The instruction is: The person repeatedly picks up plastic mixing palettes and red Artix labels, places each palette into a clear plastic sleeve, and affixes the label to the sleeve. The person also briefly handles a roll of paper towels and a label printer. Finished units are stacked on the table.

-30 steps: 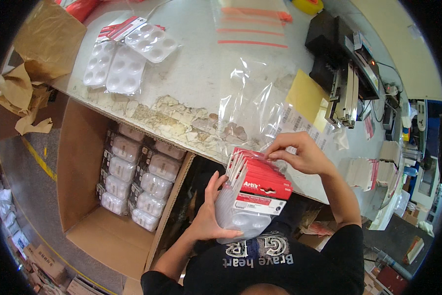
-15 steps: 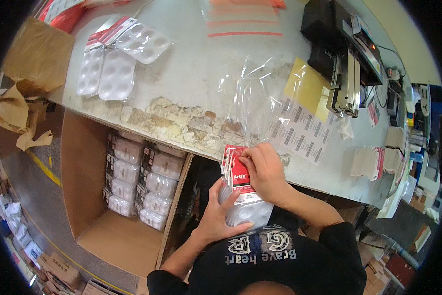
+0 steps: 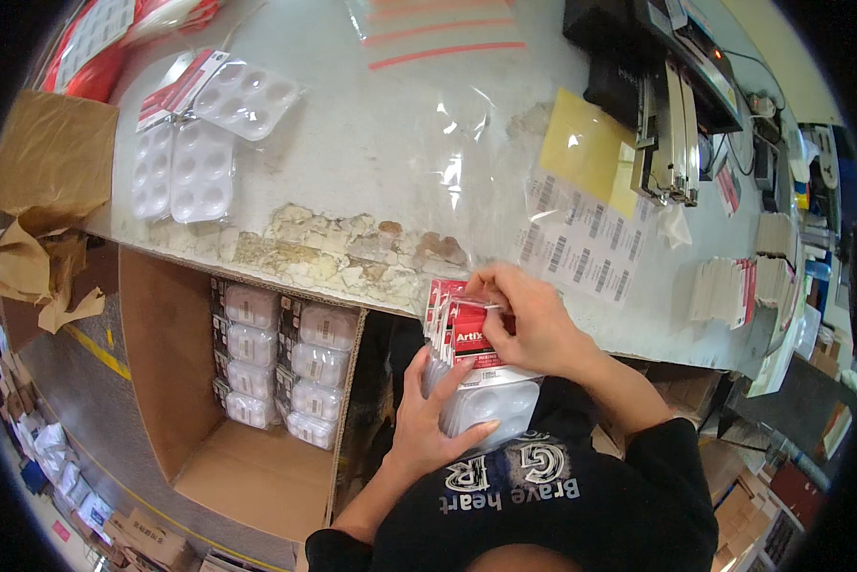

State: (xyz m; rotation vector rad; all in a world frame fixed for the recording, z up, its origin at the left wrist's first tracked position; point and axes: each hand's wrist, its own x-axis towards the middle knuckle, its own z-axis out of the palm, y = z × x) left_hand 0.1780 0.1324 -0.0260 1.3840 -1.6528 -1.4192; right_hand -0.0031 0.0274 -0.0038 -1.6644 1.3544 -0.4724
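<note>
A stack of white plastic paint palettes [image 3: 497,412] in clear bags with red header cards is held against my body at the table's front edge. My left hand [image 3: 428,419] grips the stack from its left side, thumb across the front palette and fingers behind. My right hand [image 3: 533,324] is closed on the upper right of the front pack's red header card [image 3: 473,326], thumb and fingers pinching its edge. Several more card edges fan out behind it at the left. The backs of the packs are hidden.
An open cardboard box [image 3: 166,353] with rows of packed palettes [image 3: 254,345] stands lower left. On the table lie bagged palettes [image 3: 203,172], clear bags [image 3: 457,143], a barcode label sheet [image 3: 581,238], a black machine [image 3: 676,95] and card stacks [image 3: 721,293]. Torn brown paper [image 3: 47,257] hangs at left.
My right fingers have shifted on the header card, which now stands slightly apart from the cards behind. My left hand keeps its hold on the stack. The whole view has shifted slightly.
</note>
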